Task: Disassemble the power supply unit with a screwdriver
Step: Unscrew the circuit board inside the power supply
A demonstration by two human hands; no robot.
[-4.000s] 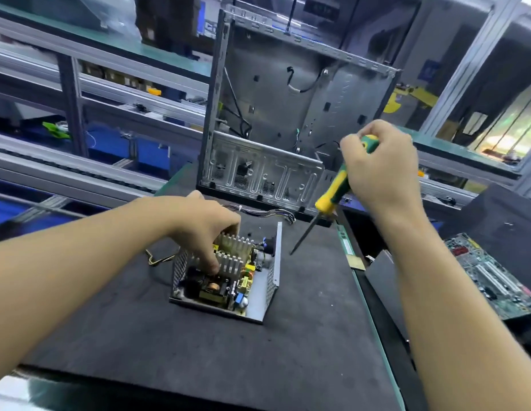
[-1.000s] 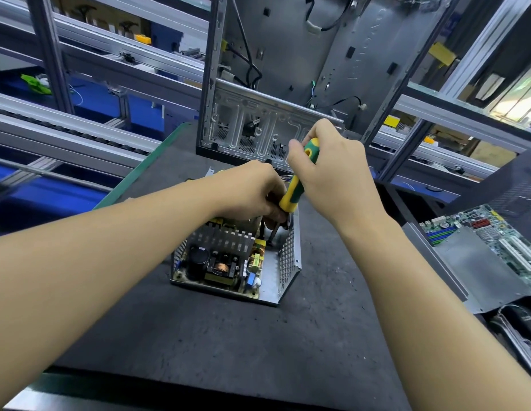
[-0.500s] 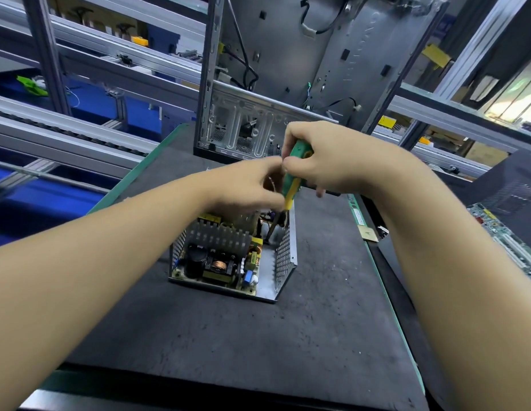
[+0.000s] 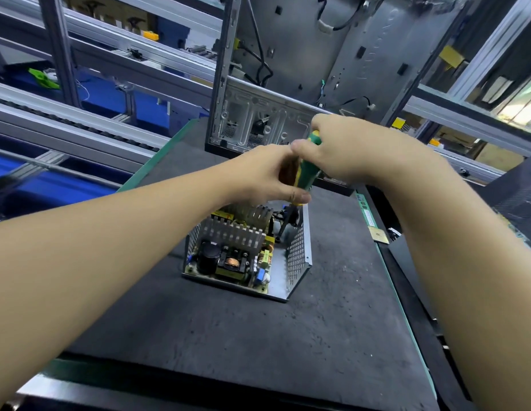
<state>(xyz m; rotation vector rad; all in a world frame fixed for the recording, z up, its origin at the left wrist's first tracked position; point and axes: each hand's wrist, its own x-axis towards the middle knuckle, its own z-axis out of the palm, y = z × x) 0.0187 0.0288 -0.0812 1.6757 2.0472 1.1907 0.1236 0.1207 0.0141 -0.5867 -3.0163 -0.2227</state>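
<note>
The power supply unit (image 4: 298,256) sits lidless on the dark mat, its circuit board, heat sinks and coil exposed. A green and yellow screwdriver (image 4: 308,170) stands nearly upright over its far right corner, the dark shaft reaching down inside the case beside the perforated wall. My right hand (image 4: 347,155) grips the top of the handle. My left hand (image 4: 267,176) holds the lower part of the handle, thumb across it, just above the heat sinks. The screwdriver tip is hidden among the parts.
An empty computer case (image 4: 288,84) stands upright just behind the unit. A green-edged mat (image 4: 258,336) covers the bench. A small chip (image 4: 380,236) lies at the mat's right edge. Conveyor rails (image 4: 80,120) run on the left.
Four seconds ago the screwdriver was held away to the right while my left hand reached into the unit. Since then both hands met on the handle, and the shaft now stands inside the case.
</note>
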